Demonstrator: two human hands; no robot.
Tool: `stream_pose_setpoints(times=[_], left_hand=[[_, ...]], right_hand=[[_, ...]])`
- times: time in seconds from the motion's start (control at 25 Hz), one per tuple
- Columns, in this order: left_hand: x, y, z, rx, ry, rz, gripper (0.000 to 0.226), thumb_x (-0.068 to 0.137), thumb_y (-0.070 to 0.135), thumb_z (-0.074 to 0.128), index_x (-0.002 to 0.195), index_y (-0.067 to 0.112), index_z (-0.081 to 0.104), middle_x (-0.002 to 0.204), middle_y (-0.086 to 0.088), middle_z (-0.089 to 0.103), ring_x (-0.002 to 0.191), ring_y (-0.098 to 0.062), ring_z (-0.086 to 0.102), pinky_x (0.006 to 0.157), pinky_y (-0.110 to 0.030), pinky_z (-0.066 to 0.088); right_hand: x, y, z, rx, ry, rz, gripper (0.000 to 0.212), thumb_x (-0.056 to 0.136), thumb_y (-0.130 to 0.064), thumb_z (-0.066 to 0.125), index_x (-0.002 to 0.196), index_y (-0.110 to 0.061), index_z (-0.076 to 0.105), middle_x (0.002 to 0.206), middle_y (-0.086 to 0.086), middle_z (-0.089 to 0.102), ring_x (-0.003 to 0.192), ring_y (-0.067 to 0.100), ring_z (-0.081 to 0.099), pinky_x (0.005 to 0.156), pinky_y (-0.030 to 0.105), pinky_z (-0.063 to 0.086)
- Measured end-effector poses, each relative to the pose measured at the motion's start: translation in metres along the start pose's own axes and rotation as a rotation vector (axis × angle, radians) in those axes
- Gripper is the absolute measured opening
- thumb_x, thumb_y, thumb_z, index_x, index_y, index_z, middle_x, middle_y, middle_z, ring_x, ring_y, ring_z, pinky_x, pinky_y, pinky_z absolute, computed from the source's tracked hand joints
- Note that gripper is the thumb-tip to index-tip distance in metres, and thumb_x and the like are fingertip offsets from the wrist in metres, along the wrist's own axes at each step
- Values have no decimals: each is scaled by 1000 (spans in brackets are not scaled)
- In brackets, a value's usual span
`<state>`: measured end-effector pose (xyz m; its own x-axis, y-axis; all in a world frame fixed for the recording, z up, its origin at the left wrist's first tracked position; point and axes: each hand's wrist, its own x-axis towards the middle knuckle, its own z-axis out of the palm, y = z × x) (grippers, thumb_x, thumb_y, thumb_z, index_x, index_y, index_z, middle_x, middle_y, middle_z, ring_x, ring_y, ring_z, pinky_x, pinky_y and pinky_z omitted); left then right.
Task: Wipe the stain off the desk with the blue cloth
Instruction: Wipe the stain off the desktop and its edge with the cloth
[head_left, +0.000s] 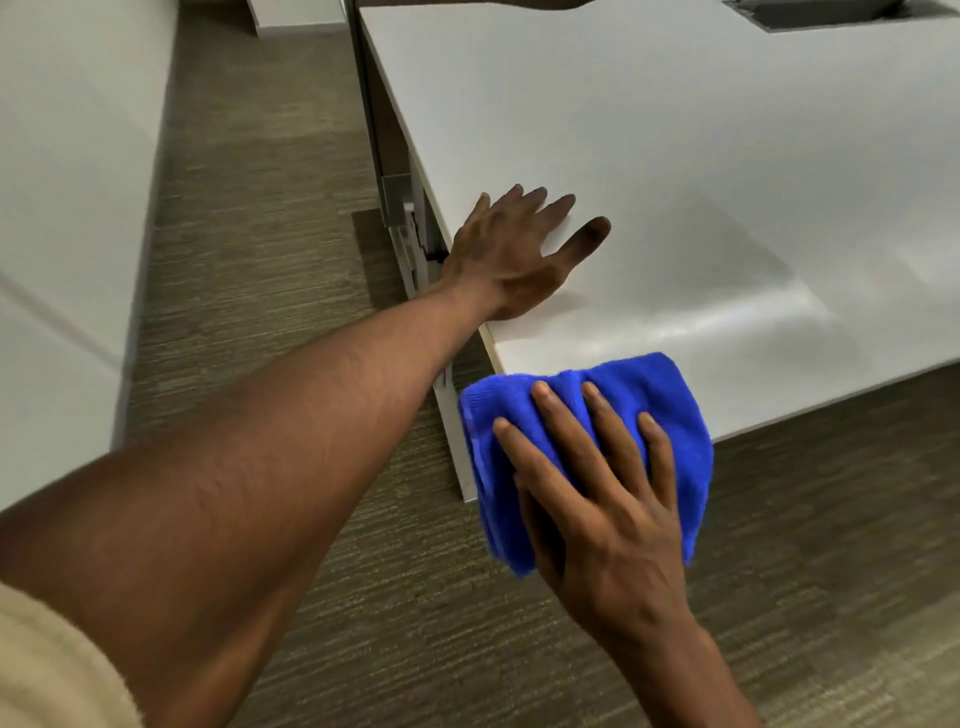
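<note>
The white desk (675, 130) fills the upper right. My left hand (514, 254) lies flat on it near its left edge, fingers spread and straight. My right hand (597, 493) holds the folded blue cloth (654, 395) at the desk's near corner. Its fingers are spread over the top and the thumb is tucked into the fold. The cloth's far part lies over the corner, and the rest hangs past the edge. A glossy, damp-looking streak (737, 322) shows on the desk just beyond the cloth. I cannot make out a distinct stain.
A dark cable cutout (831, 13) sits at the desk's far right. The metal desk leg and bracket (410, 234) stand under the left edge. Brown carpet (260, 260) covers the floor, and a white panel (67, 182) runs along the left.
</note>
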<state>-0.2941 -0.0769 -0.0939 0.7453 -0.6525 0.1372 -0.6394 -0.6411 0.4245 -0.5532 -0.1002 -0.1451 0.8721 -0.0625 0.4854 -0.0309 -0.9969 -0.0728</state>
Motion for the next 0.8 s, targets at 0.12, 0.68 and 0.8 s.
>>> stream_pose_setpoints(times=[0.12,0.68,0.8], left_hand=[[2,-4,2,-6,-8,8,85,90,83,13,158,36,33,167,3,30,157,-16,16,128,-43,3],[1,-2,-1,21,-37,2,99,80,87,5,161,35,25,170,3,23,158,-16,10,129,-43,1],[-1,0,-4,24,-62,-7,91,86,83,11,162,35,23,171,4,20,159,-15,8,129,-43,1]], right_hand=[[-8,19,-1,60,65,98,47,108,-54,41,150,-37,53,162,-3,46,154,25,36,124,58,22],[95,71,-26,3,-512,406,70,96,-77,7,161,-54,-5,172,-22,-11,161,19,-15,129,55,-8],[72,83,-37,71,-565,200,69,91,-85,6,155,-64,-11,169,-29,-16,159,10,-21,130,49,-10]])
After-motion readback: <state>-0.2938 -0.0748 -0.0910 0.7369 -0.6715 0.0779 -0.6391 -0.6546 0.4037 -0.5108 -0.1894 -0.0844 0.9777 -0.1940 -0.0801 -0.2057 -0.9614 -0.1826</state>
